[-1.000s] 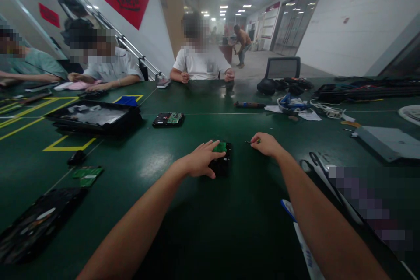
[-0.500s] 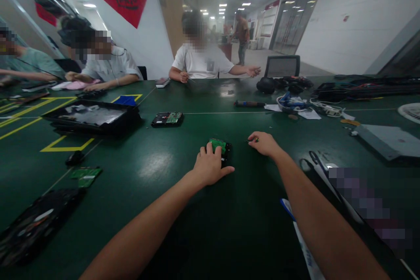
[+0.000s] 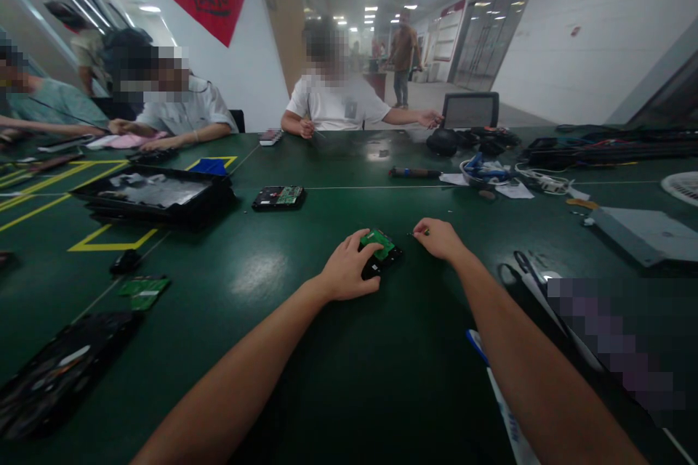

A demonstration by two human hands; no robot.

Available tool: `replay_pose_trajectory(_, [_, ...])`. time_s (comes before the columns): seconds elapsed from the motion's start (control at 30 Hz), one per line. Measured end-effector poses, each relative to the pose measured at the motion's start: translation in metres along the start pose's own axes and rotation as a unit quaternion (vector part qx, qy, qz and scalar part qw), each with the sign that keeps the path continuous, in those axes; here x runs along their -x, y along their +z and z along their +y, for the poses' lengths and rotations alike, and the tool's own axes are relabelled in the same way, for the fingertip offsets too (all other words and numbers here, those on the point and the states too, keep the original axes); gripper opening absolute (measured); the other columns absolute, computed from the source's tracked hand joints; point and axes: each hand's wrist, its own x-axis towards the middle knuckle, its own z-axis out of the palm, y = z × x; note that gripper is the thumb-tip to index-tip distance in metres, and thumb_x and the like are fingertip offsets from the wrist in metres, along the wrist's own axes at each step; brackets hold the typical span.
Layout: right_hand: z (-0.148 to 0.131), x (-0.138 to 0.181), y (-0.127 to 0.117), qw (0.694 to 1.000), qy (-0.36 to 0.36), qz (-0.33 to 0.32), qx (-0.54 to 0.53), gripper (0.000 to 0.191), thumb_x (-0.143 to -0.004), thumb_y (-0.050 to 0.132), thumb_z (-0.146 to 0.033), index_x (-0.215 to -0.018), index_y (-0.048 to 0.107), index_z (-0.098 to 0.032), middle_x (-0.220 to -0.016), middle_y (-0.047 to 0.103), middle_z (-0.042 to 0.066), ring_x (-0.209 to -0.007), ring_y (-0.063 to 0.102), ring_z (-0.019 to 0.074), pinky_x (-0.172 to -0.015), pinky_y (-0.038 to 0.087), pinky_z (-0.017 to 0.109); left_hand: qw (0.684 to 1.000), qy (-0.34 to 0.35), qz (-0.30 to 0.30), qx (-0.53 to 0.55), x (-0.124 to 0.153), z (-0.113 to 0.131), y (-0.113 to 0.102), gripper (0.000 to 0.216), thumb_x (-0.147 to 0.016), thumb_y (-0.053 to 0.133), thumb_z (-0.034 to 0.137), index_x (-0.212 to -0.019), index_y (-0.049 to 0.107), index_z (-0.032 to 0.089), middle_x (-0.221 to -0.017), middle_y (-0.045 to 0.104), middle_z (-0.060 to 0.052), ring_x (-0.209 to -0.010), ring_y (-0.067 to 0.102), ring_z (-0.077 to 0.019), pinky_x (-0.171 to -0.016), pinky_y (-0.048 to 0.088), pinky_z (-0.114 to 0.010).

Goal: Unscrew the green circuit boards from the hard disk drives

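The left hand (image 3: 347, 272) curls around a small black hard drive (image 3: 382, 259) with a green circuit board on its upper face; fingers and thumb clasp its near end, and it sits turned at an angle on the green table (image 3: 262, 269), near the middle of the near edge. Just to its right, the right hand (image 3: 439, 238) is closed, thumb and forefinger pinching a thin screwdriver (image 3: 419, 234) whose dark tip pokes out to the left, low over the matte, slightly glossy tabletop.

Farther toward the middle of the table lies a second hard drive (image 3: 278, 197), flat and rectangular, black with a green board showing. Left of it rests a shallow black tray (image 3: 155, 192) holding a shiny grey sheet. Toward the near left corner lie two loose green circuit boards (image 3: 145, 289) and a dark plastic tray (image 3: 59, 370). Yellow tape lines (image 3: 109, 243) mark the left side. Near the right edge lie a flat grey panel (image 3: 646, 232) and a tangle of cables (image 3: 539, 182). Three people sit along the far and left edges; one in a white shirt (image 3: 338, 105) stretches an arm sideways.
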Motion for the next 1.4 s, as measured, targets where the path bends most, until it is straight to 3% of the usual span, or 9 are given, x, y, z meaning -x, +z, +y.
replay_pose_trajectory(0.33, [-0.001,0.001,0.002,1.000,-0.024,0.007,-0.005,0.015,-0.094,0.066,-0.026,-0.105,0.074,-0.022,-0.111,0.075,0.005,-0.101,0.068,0.0200,-0.087,0.050,0.030,0.998,0.020,0.046,0.030,0.002,-0.003,0.004,0.085,-0.089,0.063,0.056,-0.159,0.031,0.021,-0.164,0.034,-0.015,-0.149,0.038,-0.0348,-0.121,0.036,-0.051])
replay_pose_trajectory(0.47, [-0.001,0.001,0.005,0.999,-0.023,0.025,0.008,0.027,-0.094,0.067,-0.035,-0.117,0.072,-0.023,-0.109,0.073,0.007,-0.100,0.067,0.0213,-0.088,0.048,0.031,0.998,0.055,0.037,0.015,0.002,-0.008,0.003,0.100,-0.083,0.067,0.063,-0.161,0.025,0.018,-0.166,0.029,-0.019,-0.152,0.031,-0.0375,-0.125,0.028,-0.054])
replay_pose_trajectory(0.63, [-0.002,0.003,0.008,0.999,-0.041,0.025,0.022,0.029,-0.094,0.066,-0.040,-0.119,0.073,-0.026,-0.110,0.070,0.008,-0.097,0.065,0.0211,-0.085,0.048,0.031,0.997,0.050,0.062,-0.006,0.002,-0.010,0.005,0.105,-0.081,0.064,0.073,-0.160,0.027,0.014,-0.163,0.033,-0.021,-0.152,0.029,-0.0387,-0.126,0.022,-0.055])
replay_pose_trajectory(0.8, [-0.001,0.003,0.008,0.999,-0.039,0.029,0.023,0.025,-0.094,0.067,-0.038,-0.114,0.074,-0.025,-0.110,0.070,0.008,-0.098,0.065,0.0207,-0.087,0.049,0.032,0.997,0.030,0.069,-0.023,0.002,-0.008,0.005,0.095,-0.080,0.066,0.066,-0.155,0.036,0.015,-0.158,0.039,-0.020,-0.148,0.032,-0.0392,-0.124,0.023,-0.056])
replay_pose_trajectory(1.0, [-0.002,0.002,0.009,0.999,-0.025,0.030,0.015,0.022,-0.093,0.066,-0.037,-0.107,0.073,-0.021,-0.109,0.071,0.008,-0.098,0.067,0.0203,-0.089,0.050,0.032,0.998,0.010,0.062,-0.018,0.001,-0.008,0.003,0.092,-0.076,0.069,0.066,-0.150,0.042,0.017,-0.149,0.046,-0.019,-0.141,0.038,-0.0399,-0.119,0.029,-0.055])
replay_pose_trajectory(1.2, [0.002,0.000,0.008,1.000,-0.027,0.015,0.002,0.020,-0.091,0.067,-0.030,-0.107,0.073,-0.021,-0.110,0.073,0.007,-0.101,0.068,0.0194,-0.092,0.050,0.030,0.998,-0.033,0.059,0.002,0.001,-0.027,-0.001,0.089,-0.077,0.069,0.068,-0.148,0.046,0.019,-0.140,0.055,-0.016,-0.131,0.047,-0.0378,-0.112,0.036,-0.054])
replay_pose_trajectory(1.4, [-0.002,0.002,0.005,0.999,-0.031,0.015,0.001,0.019,-0.089,0.067,-0.025,-0.106,0.073,-0.020,-0.109,0.074,0.008,-0.099,0.069,0.0193,-0.091,0.050,0.030,0.999,-0.008,0.050,0.015,0.003,-0.030,-0.002,0.084,-0.084,0.065,0.062,-0.152,0.042,0.018,-0.149,0.050,-0.016,-0.138,0.043,-0.0356,-0.116,0.033,-0.052])
